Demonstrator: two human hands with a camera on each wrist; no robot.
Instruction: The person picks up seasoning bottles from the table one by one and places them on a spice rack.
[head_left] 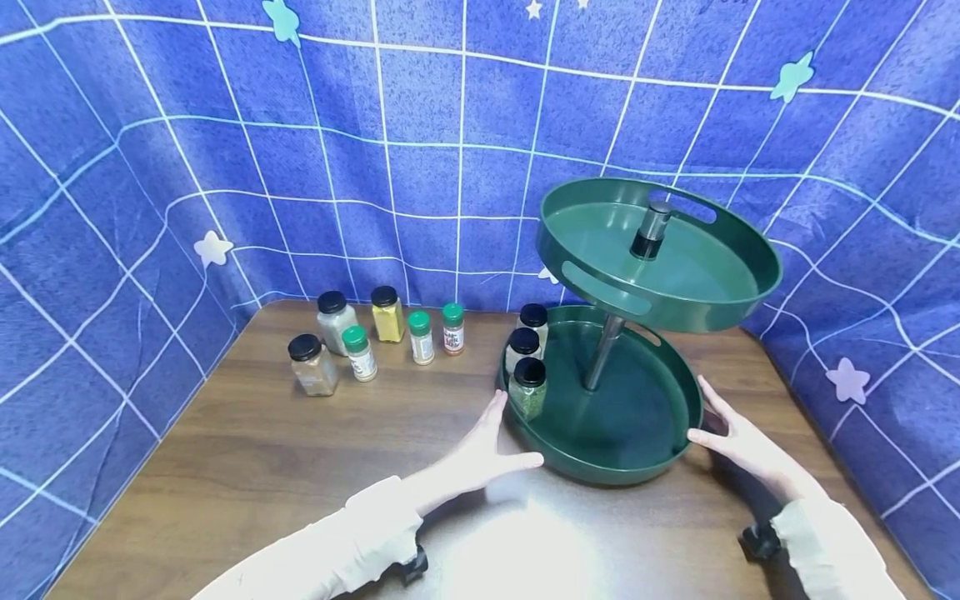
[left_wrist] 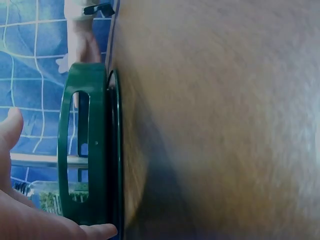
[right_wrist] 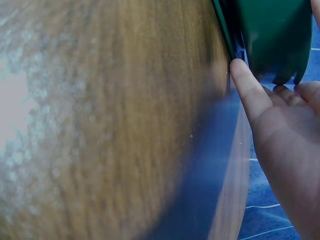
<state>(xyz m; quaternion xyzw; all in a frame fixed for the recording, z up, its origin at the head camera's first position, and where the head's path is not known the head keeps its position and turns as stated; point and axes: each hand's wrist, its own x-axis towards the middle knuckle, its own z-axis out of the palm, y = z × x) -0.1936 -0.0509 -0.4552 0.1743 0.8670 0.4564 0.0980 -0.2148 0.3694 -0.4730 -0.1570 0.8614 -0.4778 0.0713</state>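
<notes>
A green two-tier turntable organizer (head_left: 615, 450) stands on the table at right, its upper tray (head_left: 697, 267) raised on a metal post. On the lower tray's left side sit several black-lidded spice jars (head_left: 529, 392), the nearest filled with green herbs. My left hand (head_left: 476, 450) is at the lower tray's front left, fingers extended and thumb spread. In the left wrist view its fingertips lie right at the tray's base. Across from it, my right hand (head_left: 750, 446) has straight, spread fingers at the tray's right rim. The right wrist view shows those fingers against the green wall (right_wrist: 280, 40).
On the wooden table (head_left: 225, 475) at left stand three black-lidded jars, one of them yellow (head_left: 388, 317), and three small green-capped shakers (head_left: 422, 342). A blue grid-patterned cloth (head_left: 420, 167) hangs behind and along both sides.
</notes>
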